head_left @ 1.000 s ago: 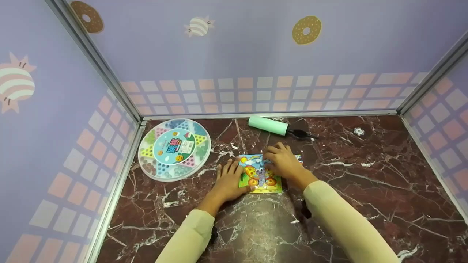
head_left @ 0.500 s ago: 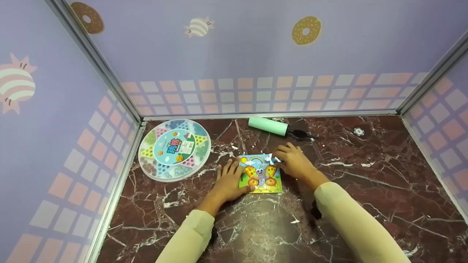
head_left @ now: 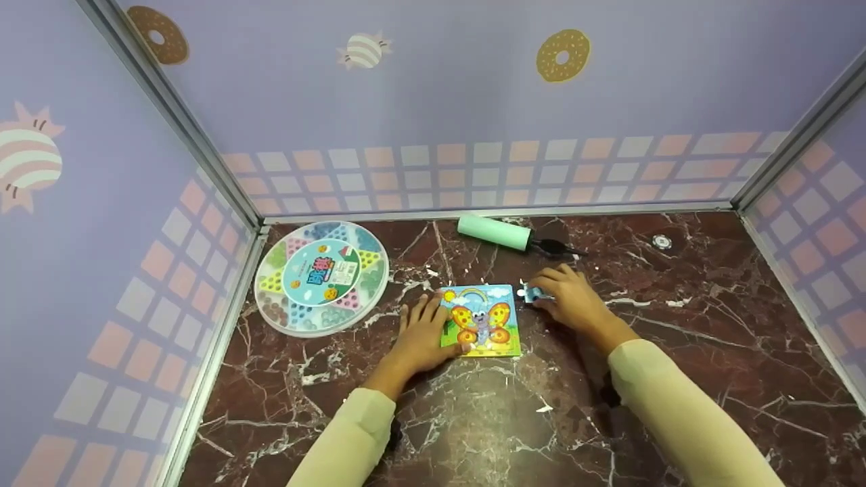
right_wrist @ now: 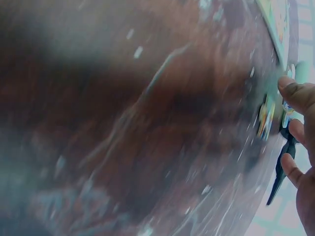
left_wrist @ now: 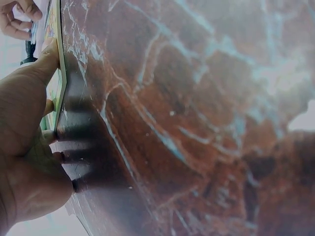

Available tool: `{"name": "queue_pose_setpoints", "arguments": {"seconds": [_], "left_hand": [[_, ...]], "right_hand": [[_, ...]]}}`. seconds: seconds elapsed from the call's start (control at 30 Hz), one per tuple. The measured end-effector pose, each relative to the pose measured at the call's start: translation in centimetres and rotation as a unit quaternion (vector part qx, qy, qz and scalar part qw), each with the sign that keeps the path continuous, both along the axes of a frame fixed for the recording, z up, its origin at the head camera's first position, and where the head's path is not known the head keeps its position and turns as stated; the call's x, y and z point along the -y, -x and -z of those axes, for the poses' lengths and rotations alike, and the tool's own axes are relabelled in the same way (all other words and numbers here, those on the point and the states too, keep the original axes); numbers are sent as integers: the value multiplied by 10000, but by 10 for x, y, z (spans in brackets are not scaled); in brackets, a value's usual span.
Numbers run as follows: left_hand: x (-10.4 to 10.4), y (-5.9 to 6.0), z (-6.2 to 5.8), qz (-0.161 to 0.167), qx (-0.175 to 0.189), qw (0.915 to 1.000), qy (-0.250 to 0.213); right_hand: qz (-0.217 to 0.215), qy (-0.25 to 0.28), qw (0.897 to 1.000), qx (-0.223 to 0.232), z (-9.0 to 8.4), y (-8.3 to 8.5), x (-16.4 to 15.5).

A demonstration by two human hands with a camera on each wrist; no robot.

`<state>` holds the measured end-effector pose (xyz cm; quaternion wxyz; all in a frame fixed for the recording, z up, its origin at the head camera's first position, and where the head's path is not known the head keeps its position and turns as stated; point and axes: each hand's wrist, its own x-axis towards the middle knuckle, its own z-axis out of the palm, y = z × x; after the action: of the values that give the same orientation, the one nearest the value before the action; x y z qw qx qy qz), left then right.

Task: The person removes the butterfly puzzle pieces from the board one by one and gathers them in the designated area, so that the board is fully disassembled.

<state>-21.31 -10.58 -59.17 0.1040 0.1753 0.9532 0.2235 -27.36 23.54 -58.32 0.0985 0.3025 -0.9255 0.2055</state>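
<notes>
On the red-brown marble tabletop [head_left: 676,352], going from left to right, a round Chinese checkers board [head_left: 322,276] lies at about ten o'clock from the hands, near the left wall. The left hand [head_left: 421,336] lies flat with fingers straight, its thumb and fingertips pressing on the left edge of the butterfly jigsaw puzzle [head_left: 482,321], which lies at the middle of the table. At twelve o'clock, near the back wall, rests a mint-green hand pump [head_left: 495,233]. Just right of the puzzle's upper corner, the right hand [head_left: 572,302] curls its fingers around a small blue puzzle piece [head_left: 532,294], pinching it against the tabletop.
</notes>
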Motion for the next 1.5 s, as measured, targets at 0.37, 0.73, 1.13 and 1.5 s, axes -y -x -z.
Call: {"name": "queue_pose_setpoints", "arguments": {"seconds": [0.37,0.73,1.13,1.5], "left_hand": [[4,7,9,-12,99,9998,-162],[2,2,0,7,24,9998,-183],[4,4,12,-9,62,9990,-442],[6,8,22,45,-114,9988,-482]], "right_hand": [[277,-10,9995,167,3,-1,-31],[509,52,9981,347,6,-6,-53],[551,-18,9979,327,10,-6,-69],[556,-200,9971,487,10,-5,-70]]}}
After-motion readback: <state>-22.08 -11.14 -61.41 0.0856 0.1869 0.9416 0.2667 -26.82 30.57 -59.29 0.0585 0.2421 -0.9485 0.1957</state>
